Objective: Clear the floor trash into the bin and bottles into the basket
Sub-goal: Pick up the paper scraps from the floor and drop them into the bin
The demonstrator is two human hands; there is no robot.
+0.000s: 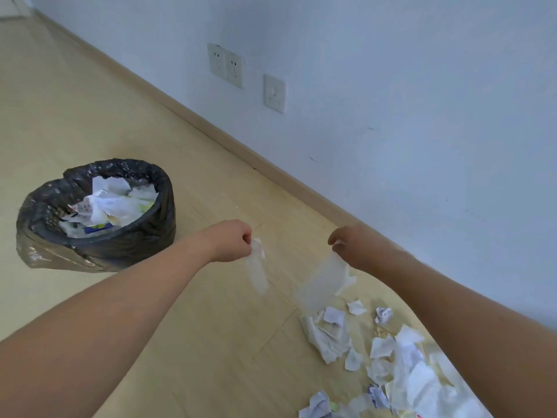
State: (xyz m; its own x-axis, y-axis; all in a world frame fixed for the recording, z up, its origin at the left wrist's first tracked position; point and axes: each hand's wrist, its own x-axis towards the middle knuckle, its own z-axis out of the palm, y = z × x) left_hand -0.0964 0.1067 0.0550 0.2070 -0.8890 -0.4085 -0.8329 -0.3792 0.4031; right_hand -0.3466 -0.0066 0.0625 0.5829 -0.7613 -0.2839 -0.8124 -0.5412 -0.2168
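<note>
Forearms: both reach forward from the bottom edge, bare, well above the wooden floor (126,122).
Paper heap: torn and crumpled scraps (391,357) lie on the floor at lower right, under and beside the right forearm, close to the skirting.
Left grip: the left hand (232,241) is curled, fingers and thumb pinching the top of a narrow tissue strip (257,270) that hangs straight down, long axis vertical.
Right grip: the right hand (351,245) pinches the upper corner of a wider translucent sheet (324,282), which hangs slanted towards the heap; its lower end is just above the scraps.
Key relation: the bin (99,212) stands to the left of both hands and a little farther off; the left hand is the nearer one, so its strip likely goes in first.
Bin contents: lined with a black bag, already heaped near the rim with white paper and a blue-and-yellow wrapper.
Bottles and basket: neither shows in this view.
Wall: two sockets (226,64) and a switch plate (274,93) sit above the skirting.
</note>
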